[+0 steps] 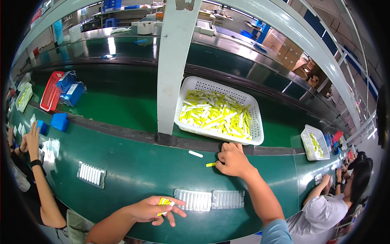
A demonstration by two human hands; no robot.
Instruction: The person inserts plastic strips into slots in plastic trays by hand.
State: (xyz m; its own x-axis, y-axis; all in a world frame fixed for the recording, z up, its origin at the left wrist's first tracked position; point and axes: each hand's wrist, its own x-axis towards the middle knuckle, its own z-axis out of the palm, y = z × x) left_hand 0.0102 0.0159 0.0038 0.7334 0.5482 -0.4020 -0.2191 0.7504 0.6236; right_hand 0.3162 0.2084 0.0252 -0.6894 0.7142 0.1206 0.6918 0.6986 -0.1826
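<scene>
My left hand (156, 209) is closed around several small yellow and white plastic sticks (164, 204), its fingers partly spread beside an opened clear slotted tray. The left half of this tray (193, 200) lies by the fingertips, and the right half (228, 200) sits alongside it. Farther off, my right hand (232, 159) is bent into a pinch at the near edge of a white basket, with a yellow stick (211, 164) poking out at its left; the fingertips are partly hidden. A loose white stick (196, 154) rests on the green table left of that hand.
The white basket (260, 132) holds a heap of yellow and white sticks (219, 114). A filled tray (92, 174) lies at left. A white post (174, 65) rises behind the table. Other people work at left and right, near a red basket (50, 91) and a smaller white basket (309, 152).
</scene>
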